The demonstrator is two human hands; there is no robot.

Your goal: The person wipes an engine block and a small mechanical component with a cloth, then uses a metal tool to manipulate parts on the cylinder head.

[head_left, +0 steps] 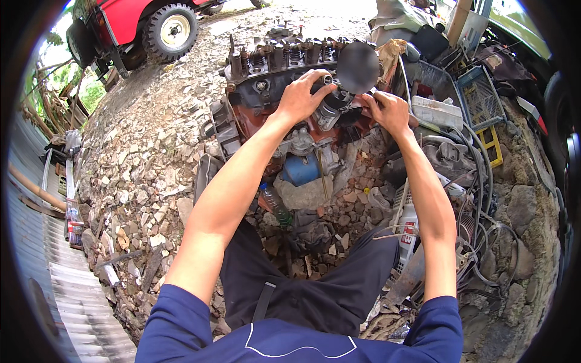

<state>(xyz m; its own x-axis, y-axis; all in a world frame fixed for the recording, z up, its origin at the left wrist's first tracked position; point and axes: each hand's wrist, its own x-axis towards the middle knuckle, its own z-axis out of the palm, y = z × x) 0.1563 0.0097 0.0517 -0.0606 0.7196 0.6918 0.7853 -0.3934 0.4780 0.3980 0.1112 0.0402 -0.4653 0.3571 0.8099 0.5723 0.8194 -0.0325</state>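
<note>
An engine (242, 91) with exposed valve springs (295, 55) along its top stands on the stones before me. My left hand (304, 97) is over its near side, thumb and fingers closed around a small round metal piece (327, 79) with a hollow end. Farther right, my right hand (389, 112) has its fingers curled beside the engine; what they hold is hidden. A dark blurred disc covers the spot between and above both hands. Below them, a blue cylindrical canister, like an oil filter (301, 170), sits low on the engine's near side.
A plastic bottle (275, 204) lies between my knees and the engine. On the right are hoses (478, 163), a grey crate (481, 97), a yellow plastic frame (489, 147) and a white case (407, 221). Corrugated sheeting (78, 290) edges the left; a red vehicle (130, 18) stands behind.
</note>
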